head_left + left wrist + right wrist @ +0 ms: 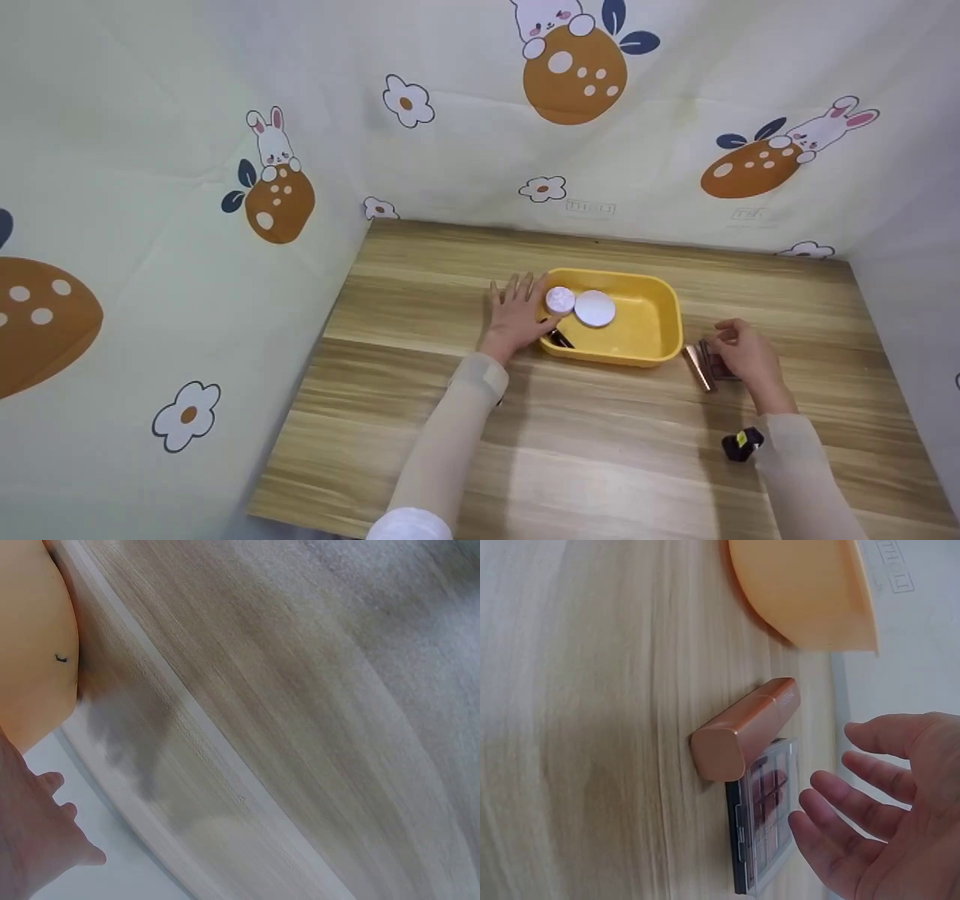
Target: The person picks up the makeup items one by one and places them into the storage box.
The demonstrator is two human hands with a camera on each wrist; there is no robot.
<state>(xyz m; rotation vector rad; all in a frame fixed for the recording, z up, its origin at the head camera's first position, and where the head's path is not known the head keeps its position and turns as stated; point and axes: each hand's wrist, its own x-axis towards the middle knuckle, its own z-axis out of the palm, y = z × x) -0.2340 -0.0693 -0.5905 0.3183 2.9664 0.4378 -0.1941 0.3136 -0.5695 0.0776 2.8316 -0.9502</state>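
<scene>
My left hand (516, 315) is at the left end of a yellow plastic basket (637, 330), fingers spread and thumb reaching over the rim. The left wrist view shows part of this hand (37, 832) beside the basket wall (37, 637). Over on the right, my right hand (750, 364) hovers above a clear-lidded eyeshadow palette (769, 802). Its fingers are loosely bent, apart from the palette, and hold nothing. A shiny copper-coloured tube (742, 727), like a lipstick, lies against the palette's edge, just outside the basket's right end.
Inside the basket are a small white round container (559, 300) with a patterned top, a larger white disc-shaped case (595, 308) and a dark slim item (560, 340). A black piece with a yellow patch (742, 444) is by the right sleeve. Patterned cloth walls (465, 157) border the wooden table (600, 465).
</scene>
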